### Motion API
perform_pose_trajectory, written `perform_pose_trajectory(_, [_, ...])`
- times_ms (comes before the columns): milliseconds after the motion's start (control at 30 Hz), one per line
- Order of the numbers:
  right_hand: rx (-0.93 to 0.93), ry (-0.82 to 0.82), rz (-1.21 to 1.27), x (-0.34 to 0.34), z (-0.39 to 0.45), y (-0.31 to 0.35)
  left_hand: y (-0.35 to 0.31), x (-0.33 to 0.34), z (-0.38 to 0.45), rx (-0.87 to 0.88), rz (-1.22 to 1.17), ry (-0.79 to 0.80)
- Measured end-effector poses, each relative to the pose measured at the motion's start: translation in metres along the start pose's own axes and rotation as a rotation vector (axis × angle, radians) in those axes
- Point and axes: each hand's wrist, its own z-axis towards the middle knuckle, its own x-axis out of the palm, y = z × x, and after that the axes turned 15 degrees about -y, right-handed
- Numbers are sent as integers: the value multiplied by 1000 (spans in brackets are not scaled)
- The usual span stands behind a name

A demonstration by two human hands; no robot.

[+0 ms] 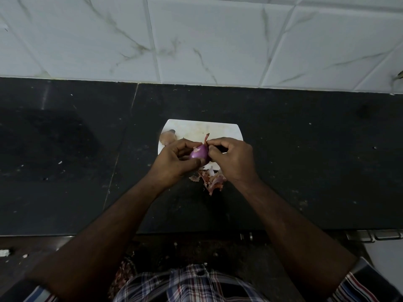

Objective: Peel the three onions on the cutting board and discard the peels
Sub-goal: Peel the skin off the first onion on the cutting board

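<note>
- Holding one purple onion up over the near half of the white cutting board, between both hands.
- Left hand closed around the onion's left and near side, thumb across the near face.
- Right hand closed in a pinch at the base of the onion's stem; fingers curled in, touching the onion's right side.
- Onion long axis runs near-to-far, tilted slightly right; stem end points far and up, rounded end points near, toward the person.
- Most of the visible onion surface is glossy purple; a small pale scrap of skin sticks to its upper left.
- Loose peel lies at the board's far-left corner, at the edge.
- Peel pile sits on the dark bench just off the board's near edge, below the right hand.
- Board's far and right parts are bare; near edge hidden by the hands.
- Other onions: cannot tell, hands cover that part of the board.
- Bench is open left and right of the board; tiled wall bounds the far side, bench front edge bounds the near side.
</note>
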Motion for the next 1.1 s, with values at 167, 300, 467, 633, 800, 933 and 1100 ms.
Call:
perform_pose_trajectory(167, [381, 226, 341, -2, 7, -8, -1, 2, 4, -189, -250, -39])
perform_pose_trajectory(300, [262, 260, 274, 5, -1, -15, -4, 5, 5, -306, -377, -13])
perform_pose_trajectory(467, [291, 221, 295, 6, -1, -16, -5, 5, 4, -351, -395, 22])
perform_pose_trajectory(633, [335, 263, 339, 5, 3, -13, -6, 5, 4, -385, -427, -17])
perform_pose_trajectory(800, [275, 262, 274, 6, 5, -3, -8, 5, 4, -392, -424, -22])
perform_pose_trajectory(933, [369, 263, 343, 4, 7, -7, -11, 3, 4, -415, -426, -5])
perform_pose_trajectory(1100, [424, 284, 382, 3, 7, -6, -11, 3, 3, -438, -465, -21])
